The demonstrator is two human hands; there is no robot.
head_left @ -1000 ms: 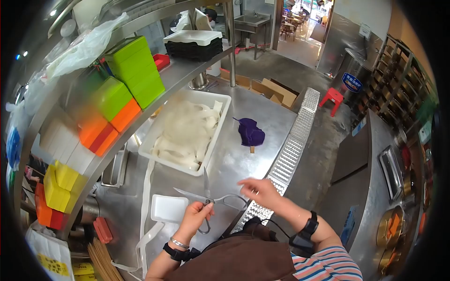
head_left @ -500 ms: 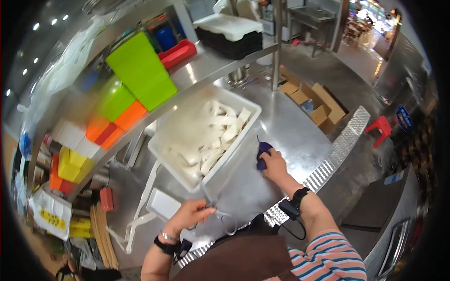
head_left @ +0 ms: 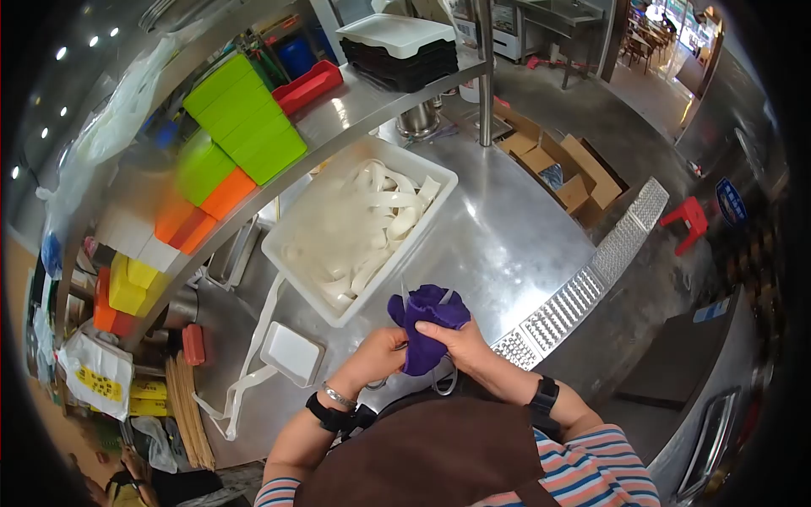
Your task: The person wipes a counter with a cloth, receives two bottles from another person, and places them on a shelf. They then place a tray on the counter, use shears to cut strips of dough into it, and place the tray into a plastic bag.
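A purple cloth point(head_left: 428, 325) is bunched around a pair of scissors point(head_left: 443, 382) in front of my apron. The looped handles hang below the cloth and pale blade tips show at its upper edge. My left hand point(head_left: 376, 355) is closed at the scissors on the cloth's left side; its fingertips are partly hidden. My right hand point(head_left: 459, 342) grips the cloth from the right, thumb pressed on its front. Just beyond both hands stands a large white tub point(head_left: 351, 313) with broad white strips point(head_left: 393, 215) inside.
A small white tray point(head_left: 292, 355) and a long white strip point(head_left: 258, 346) lie left of my hands on the steel table point(head_left: 498, 228). Above runs a shelf with green boxes point(head_left: 245, 118) and black trays point(head_left: 397, 63). Cardboard boxes point(head_left: 574, 173) stand beyond the table, a red stool point(head_left: 686, 221) to the right.
My right hand has brought the purple cloth from the table on the right to the scissors in my left hand. The cloth now wraps the blades, and both hands are together.
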